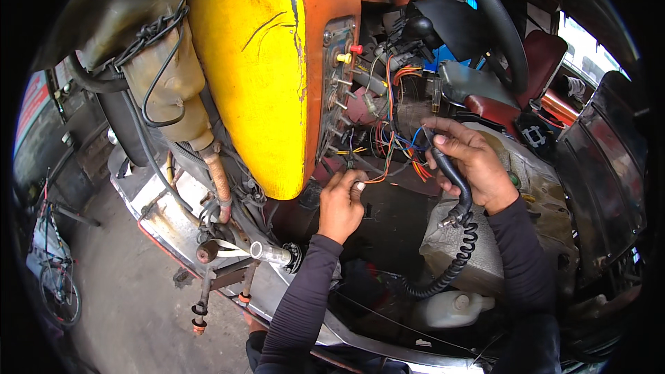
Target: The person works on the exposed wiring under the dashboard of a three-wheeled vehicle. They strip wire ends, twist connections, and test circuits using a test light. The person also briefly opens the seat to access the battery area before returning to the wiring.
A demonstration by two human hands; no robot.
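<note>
My left hand (343, 204) is closed in a pinch on thin orange wires (377, 181). In my right hand (478, 163), fingers wrapped round it, is a black circuit tester (454, 176) with a rounded handle. Its upper end points toward the loose multicoloured wires (419, 166), close to a blue one; whether it touches cannot be told. A small metal clip (449, 220) sits by the handle's lower end. From there a black coiled cord (463, 256) drops and curves to the left. More loose wires (393, 93) hang beneath the steering column.
To the left rises a yellow and orange panel (256, 76) with a row of switches (339, 83). A steering wheel (495, 14) and red seat (544, 62) are at upper right. A white jug (454, 308) lies below; a brownish plastic tank (156, 76) stands far left.
</note>
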